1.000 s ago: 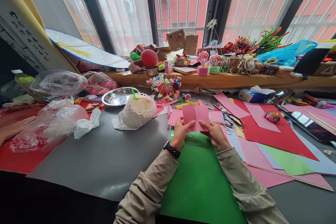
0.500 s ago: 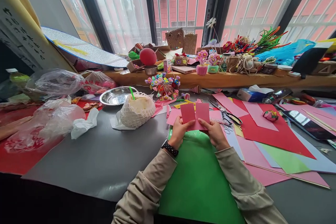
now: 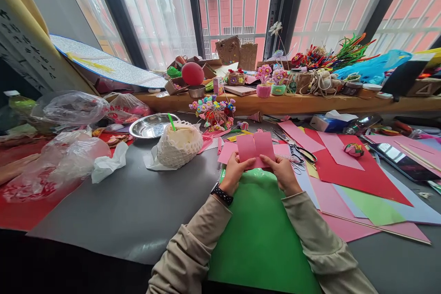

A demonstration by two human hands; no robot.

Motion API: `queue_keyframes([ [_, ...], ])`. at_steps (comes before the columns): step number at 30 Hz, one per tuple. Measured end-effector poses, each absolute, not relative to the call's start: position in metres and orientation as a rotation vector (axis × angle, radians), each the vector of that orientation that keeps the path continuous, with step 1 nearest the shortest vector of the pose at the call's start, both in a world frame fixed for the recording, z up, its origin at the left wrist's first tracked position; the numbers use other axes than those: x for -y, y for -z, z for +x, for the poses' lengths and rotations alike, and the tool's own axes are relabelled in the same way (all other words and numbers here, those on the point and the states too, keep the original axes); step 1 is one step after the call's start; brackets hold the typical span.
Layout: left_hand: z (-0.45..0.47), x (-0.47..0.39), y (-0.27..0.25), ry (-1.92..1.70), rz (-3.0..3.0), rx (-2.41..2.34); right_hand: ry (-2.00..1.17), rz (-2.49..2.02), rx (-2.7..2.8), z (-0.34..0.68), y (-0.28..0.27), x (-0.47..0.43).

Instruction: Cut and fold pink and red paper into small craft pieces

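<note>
My left hand (image 3: 236, 170) grips the left side of a piece of pink paper (image 3: 246, 148), thumb on the near face. The right side of the paper is pinched in my right hand (image 3: 279, 171). A slit runs down from the paper's top edge at the middle, and its two halves almost meet there. Both hands hover over the far end of a green sheet (image 3: 262, 229). Behind the left hand lies another pink paper piece (image 3: 225, 152). Black-handled scissors (image 3: 303, 152) rest to the right of my right hand.
A coconut in white foam netting (image 3: 179, 144) with a green straw stands left, before a metal plate (image 3: 149, 126). Coloured paper sheets (image 3: 358, 179) and a phone (image 3: 403, 161) lie right. At far left, another person's hand (image 3: 17, 167) is near plastic bags (image 3: 65, 161).
The two upper halves of the pink paper have come together, narrowing the gap between them to a thin slit. Both hands keep their hold in nearly the same place.
</note>
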State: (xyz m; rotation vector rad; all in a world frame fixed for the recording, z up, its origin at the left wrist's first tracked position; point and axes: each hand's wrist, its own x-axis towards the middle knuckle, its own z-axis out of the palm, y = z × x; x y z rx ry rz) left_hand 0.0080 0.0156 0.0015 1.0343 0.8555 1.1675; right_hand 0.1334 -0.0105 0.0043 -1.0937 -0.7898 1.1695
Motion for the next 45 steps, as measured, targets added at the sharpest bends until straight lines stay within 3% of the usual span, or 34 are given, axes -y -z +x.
queue_keyframes([
  [27,0.01,-0.016,-0.001,-1.248,1.039,-0.772,-1.316,-1.084,0.732,0.129,-0.009,0.014],
  [37,0.008,-0.015,-0.002,-1.173,1.064,-0.816,-1.164,-1.155,0.9,0.135,0.002,0.012],
  [45,0.01,-0.016,0.001,-1.243,1.041,-0.827,-1.214,-1.135,0.808,0.133,-0.005,0.013],
])
